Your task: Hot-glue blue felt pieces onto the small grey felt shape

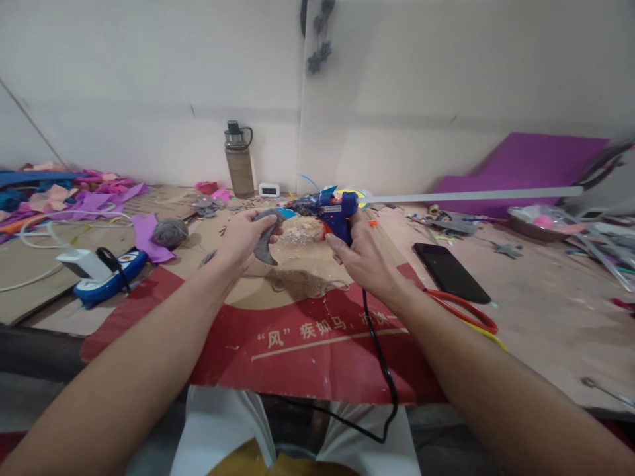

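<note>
A grey felt crescent (268,246) is pinched in my left hand (251,235), left of the middle of the table. My right hand (364,248) is wrapped round the handle of a blue glue gun (338,215). The gun's nozzle points left, close to the felt piece; whether they touch is not clear. A long whitish glue stick (471,196) extends from the back of the gun to the right. A black cord hangs from the handle over the red and brown cardboard sheet (317,360).
A bottle (239,162) and small white clock (268,190) stand at the back. Grey yarn (169,233), a blue power strip (112,281) and felt scraps (94,198) lie left. A phone (450,271) and red-handled tool (466,307) lie right, before purple sheets (520,168).
</note>
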Demonstrator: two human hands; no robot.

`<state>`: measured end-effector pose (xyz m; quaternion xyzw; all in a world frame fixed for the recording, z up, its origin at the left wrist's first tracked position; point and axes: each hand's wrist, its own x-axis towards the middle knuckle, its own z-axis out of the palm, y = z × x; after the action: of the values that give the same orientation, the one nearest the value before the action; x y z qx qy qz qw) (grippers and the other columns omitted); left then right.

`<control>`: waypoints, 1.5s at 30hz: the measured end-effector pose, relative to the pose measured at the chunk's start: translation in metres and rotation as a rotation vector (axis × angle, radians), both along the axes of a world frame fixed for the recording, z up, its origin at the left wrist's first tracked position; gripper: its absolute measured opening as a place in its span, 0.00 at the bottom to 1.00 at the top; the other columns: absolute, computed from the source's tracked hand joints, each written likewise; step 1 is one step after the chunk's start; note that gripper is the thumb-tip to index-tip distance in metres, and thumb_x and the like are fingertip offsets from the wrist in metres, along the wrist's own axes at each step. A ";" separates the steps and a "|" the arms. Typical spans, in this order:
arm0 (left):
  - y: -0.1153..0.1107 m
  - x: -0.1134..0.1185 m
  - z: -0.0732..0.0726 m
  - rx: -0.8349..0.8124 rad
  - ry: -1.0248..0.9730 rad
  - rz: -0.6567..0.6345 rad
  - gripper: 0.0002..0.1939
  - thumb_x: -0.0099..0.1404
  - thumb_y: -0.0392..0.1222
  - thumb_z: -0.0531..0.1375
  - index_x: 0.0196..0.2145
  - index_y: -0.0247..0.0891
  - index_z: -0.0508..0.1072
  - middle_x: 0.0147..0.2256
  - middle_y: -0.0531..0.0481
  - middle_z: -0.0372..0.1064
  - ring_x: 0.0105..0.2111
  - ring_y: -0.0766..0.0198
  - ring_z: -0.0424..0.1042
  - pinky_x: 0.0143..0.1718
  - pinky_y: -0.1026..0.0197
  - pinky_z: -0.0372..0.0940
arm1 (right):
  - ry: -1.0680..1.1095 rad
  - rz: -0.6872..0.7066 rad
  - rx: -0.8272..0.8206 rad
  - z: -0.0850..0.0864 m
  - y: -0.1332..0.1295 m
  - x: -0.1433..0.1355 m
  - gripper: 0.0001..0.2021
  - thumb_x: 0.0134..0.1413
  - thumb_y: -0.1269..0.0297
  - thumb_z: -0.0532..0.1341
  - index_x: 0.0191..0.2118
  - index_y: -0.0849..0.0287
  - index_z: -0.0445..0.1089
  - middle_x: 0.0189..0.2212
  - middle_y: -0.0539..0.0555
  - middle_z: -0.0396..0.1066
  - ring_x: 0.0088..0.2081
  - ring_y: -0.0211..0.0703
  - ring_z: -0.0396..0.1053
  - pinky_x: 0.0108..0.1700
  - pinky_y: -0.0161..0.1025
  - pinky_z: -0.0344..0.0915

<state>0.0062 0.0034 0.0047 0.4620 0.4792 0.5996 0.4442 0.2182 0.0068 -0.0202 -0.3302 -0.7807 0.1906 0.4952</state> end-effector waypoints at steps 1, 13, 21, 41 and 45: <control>0.000 0.000 0.000 0.004 0.008 -0.015 0.02 0.60 0.33 0.61 0.29 0.32 0.73 0.23 0.50 0.71 0.20 0.71 0.68 0.21 0.68 0.61 | 0.002 0.000 0.002 0.000 0.000 0.000 0.23 0.60 0.63 0.55 0.61 0.52 0.57 0.51 0.60 0.67 0.45 0.51 0.70 0.45 0.54 0.73; -0.001 0.002 -0.003 0.014 -0.007 -0.056 0.04 0.58 0.36 0.64 0.31 0.32 0.74 0.27 0.48 0.73 0.24 0.69 0.70 0.23 0.68 0.63 | -0.099 -0.110 0.001 0.010 -0.009 -0.002 0.23 0.58 0.66 0.56 0.59 0.55 0.58 0.50 0.61 0.70 0.51 0.57 0.69 0.55 0.59 0.65; -0.002 0.003 -0.001 0.013 -0.003 -0.046 0.03 0.58 0.35 0.63 0.30 0.32 0.74 0.25 0.48 0.73 0.23 0.69 0.70 0.22 0.68 0.62 | -0.121 -0.122 -0.010 0.010 -0.010 -0.001 0.27 0.58 0.65 0.56 0.63 0.56 0.55 0.51 0.63 0.70 0.51 0.58 0.70 0.55 0.58 0.65; -0.003 0.001 0.004 0.000 -0.007 0.017 0.02 0.59 0.34 0.62 0.29 0.33 0.74 0.25 0.49 0.71 0.22 0.70 0.67 0.22 0.68 0.60 | -0.150 -0.115 0.011 0.008 -0.011 0.001 0.29 0.59 0.63 0.57 0.65 0.56 0.53 0.57 0.64 0.67 0.55 0.58 0.69 0.56 0.58 0.65; -0.003 0.002 0.004 0.002 0.004 -0.004 0.02 0.59 0.34 0.63 0.29 0.33 0.74 0.25 0.49 0.72 0.22 0.70 0.67 0.22 0.68 0.61 | -0.151 -0.115 0.016 0.010 -0.013 0.001 0.29 0.59 0.63 0.57 0.65 0.57 0.53 0.57 0.64 0.66 0.55 0.59 0.69 0.56 0.59 0.65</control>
<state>0.0084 0.0001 0.0088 0.4646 0.4785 0.5984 0.4439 0.2189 -0.0061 -0.0102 -0.3840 -0.7971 0.1302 0.4475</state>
